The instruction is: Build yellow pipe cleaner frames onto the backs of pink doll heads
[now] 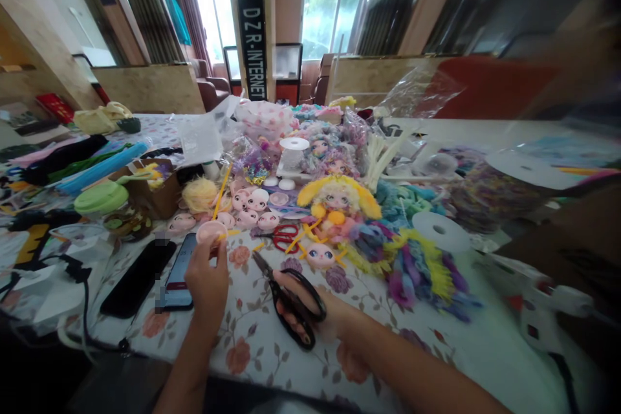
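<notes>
Between the thumb and fingers of my left hand [209, 275] is a pink, hollow, round doll-head shell [211, 230], with a short piece of yellow pipe cleaner [224, 235] at it. My right hand [303, 304] has its fingers through the handles of black scissors [272, 278]; the blades point up and left, slightly parted. Just beyond lie red-handled scissors [286, 237] and a doll face [320, 255] with yellow pipe cleaner pieces around it. Behind sits a doll [337, 197] with long yellow ears. Several pink doll faces [250, 200] are grouped beyond my left hand.
A dark phone [138, 278] and a lit phone [180, 275] lie left of my left hand. A green-lidded jar [104, 207] and a brown box [162, 191] stand behind them. Colourful yarn [412, 265], a white spool [439, 230] and a glue gun [538, 310] are at right.
</notes>
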Available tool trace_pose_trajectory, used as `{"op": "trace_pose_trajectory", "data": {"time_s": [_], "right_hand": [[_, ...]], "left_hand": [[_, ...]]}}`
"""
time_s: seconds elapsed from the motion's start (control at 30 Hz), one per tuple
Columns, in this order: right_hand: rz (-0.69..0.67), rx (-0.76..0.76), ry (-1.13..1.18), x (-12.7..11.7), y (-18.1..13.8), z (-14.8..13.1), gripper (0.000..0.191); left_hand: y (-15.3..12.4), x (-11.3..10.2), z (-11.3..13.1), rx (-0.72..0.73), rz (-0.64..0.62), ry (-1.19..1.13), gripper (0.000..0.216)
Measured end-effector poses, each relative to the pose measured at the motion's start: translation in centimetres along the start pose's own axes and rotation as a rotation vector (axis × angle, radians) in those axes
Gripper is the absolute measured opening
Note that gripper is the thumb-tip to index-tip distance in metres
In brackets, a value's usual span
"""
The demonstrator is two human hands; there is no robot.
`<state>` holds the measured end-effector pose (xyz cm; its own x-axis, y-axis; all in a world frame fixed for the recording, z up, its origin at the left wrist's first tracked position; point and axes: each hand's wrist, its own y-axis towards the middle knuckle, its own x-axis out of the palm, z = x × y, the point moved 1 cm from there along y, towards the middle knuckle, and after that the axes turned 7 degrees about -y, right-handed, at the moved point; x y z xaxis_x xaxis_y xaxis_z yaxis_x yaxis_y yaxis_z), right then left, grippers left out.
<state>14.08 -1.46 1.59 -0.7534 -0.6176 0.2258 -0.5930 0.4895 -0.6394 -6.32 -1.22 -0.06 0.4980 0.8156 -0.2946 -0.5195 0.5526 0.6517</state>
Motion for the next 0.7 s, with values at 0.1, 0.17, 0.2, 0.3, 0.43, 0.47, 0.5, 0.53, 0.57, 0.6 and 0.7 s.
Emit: {"op": "trace_pose_trajectory", "data": {"time_s": [0.1,0.17,0.2,0.3,0.43,0.47,0.5,0.53,0.57,0.6,0.7], "right_hand": [[0.013,-0.135,-0.255,-1.5,-2.1,0.5,0.051],[0.06,-0.232,-0.546,-2.8,-3.3,0.7,0.045],[0.12,-0.285,-0.703,-3.6,-3.9,0.7,0.04],[0.483,-0.353,-1.157,-5.9,-5.1,1.3,0.02],[0.786,-0.256,-1.465,-7.7,-6.3,2.9,0.015],[0.817,-0.253,-1.492,-7.9,-6.5,3.2,0.016],[0.845,-0.271,-1.509,-8.1,-6.8,3.4,0.015],[0.876,-0.315,-1.516,-8.2,-7.1,3.4,0.015],[0.91,-0.387,-1.506,-8.2,-7.3,3.2,0.015],[0.948,-0.479,-1.473,-8.3,-7.6,2.9,0.017],[0.995,-0.748,-1.221,-8.2,-7.8,1.2,0.02]], "left_hand": [[1.0,0.3,0.4,-0.1,0.032,-0.135,0.026],[1.5,1.0,1.0,-0.224,-0.025,-0.295,0.029],[1.6,1.5,1.4,-0.292,-0.078,-0.382,0.03],[1.7,3.1,2.9,-0.46,-0.235,-0.608,0.033],[1.4,5.1,5.3,-0.546,-0.441,-0.801,0.034],[1.3,5.5,5.8,-0.545,-0.475,-0.832,0.034],[1.1,5.9,6.2,-0.543,-0.502,-0.852,0.033],[0.9,6.2,6.7,-0.542,-0.526,-0.863,0.033],[0.7,6.5,7.1,-0.538,-0.557,-0.865,0.032],[0.5,6.7,7.5,-0.531,-0.593,-0.862,0.031],[-0.4,7.1,8.4,-0.485,-0.716,-0.869,0.031]]}}
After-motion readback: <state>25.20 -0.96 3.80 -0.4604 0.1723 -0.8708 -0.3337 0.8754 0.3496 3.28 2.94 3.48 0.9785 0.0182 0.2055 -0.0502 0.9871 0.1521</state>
